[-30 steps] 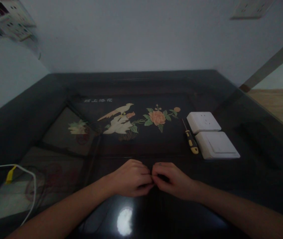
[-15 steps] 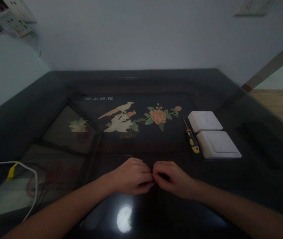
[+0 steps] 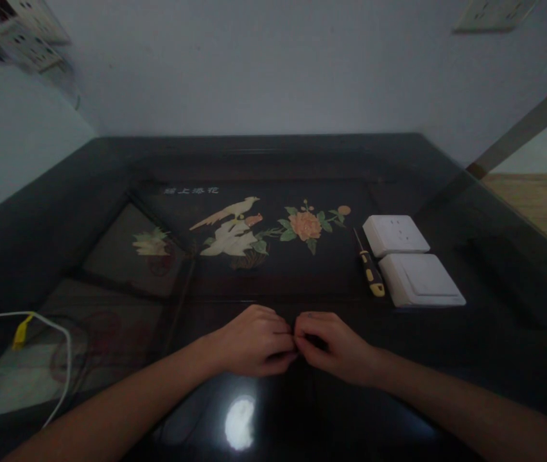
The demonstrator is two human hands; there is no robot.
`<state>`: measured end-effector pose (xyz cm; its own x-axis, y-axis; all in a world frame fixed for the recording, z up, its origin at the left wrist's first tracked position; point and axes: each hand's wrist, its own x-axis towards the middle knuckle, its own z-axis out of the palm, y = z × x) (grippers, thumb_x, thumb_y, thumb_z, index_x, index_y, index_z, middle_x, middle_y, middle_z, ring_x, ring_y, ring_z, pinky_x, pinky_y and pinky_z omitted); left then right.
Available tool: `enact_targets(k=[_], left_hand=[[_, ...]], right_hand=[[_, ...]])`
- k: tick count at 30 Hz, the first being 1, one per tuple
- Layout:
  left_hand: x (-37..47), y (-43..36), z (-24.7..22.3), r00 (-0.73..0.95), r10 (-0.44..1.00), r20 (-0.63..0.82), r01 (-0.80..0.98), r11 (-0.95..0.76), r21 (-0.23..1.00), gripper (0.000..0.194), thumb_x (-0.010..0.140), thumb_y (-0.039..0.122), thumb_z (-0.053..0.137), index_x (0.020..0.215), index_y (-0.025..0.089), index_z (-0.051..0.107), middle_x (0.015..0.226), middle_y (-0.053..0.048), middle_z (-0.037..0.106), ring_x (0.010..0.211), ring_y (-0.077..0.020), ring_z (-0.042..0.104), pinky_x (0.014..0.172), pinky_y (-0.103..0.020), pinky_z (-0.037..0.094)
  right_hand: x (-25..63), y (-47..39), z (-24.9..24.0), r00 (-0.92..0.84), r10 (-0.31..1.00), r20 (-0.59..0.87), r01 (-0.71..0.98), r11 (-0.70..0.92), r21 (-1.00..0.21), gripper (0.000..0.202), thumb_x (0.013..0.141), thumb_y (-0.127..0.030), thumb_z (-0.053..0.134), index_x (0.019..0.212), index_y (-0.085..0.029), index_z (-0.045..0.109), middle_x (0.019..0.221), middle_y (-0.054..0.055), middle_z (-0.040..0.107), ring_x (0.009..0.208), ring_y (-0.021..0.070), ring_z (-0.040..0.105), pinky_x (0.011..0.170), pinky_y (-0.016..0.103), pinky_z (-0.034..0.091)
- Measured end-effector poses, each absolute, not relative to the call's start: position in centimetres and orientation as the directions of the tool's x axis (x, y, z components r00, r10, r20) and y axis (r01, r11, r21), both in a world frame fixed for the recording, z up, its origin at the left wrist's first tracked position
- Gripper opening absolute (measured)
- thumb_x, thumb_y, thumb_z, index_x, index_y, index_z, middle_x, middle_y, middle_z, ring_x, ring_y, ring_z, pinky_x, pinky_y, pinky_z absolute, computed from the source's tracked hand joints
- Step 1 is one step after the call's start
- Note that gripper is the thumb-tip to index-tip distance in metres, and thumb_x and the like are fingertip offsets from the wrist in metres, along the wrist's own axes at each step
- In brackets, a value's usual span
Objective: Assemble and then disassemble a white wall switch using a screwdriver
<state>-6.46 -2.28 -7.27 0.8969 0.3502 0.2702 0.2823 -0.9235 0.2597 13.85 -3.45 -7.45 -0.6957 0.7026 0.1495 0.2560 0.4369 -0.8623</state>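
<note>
My left hand [image 3: 260, 341] and my right hand [image 3: 334, 346] meet fingertip to fingertip over the near part of the dark glossy table [image 3: 235, 289]. Both have curled, closed fingers; whether anything small is pinched between them is hidden. To the right of the hands lies a screwdriver [image 3: 371, 273] with a black and yellow handle, its shaft pointing away from me. Beside it are two white boxes: a wall socket [image 3: 396, 233] behind and a wall switch [image 3: 422, 279] in front, close together.
Under the table's glossy top shows a bird-and-flower picture [image 3: 242, 224]. A white cable [image 3: 68, 359] with a yellow tag [image 3: 22, 332] runs along the left. Power outlets are on the wall at upper left [image 3: 27, 45] and upper right [image 3: 495, 16]. A dark flat object [image 3: 509, 276] lies at right.
</note>
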Motion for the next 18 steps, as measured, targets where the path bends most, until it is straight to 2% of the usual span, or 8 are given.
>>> enact_targets(k=[18], left_hand=[[-6.54,-2.31,-7.33,0.905,0.352,0.239,0.292,-0.922,0.253,0.022,0.092,0.023,0.053,0.075,0.019,0.066,0.066,0.0,0.066,0.06,-0.0148,0.059,0.054,-0.031,0.044]], right_hand=[[13.78,-3.45,-7.25,-0.698,0.697,0.167,0.253,0.457,-0.853,0.02,0.085,-0.011,0.047,0.068,-0.021,0.046,0.065,-0.004,0.048,0.06,0.0107,0.047,0.056,0.022,0.037]])
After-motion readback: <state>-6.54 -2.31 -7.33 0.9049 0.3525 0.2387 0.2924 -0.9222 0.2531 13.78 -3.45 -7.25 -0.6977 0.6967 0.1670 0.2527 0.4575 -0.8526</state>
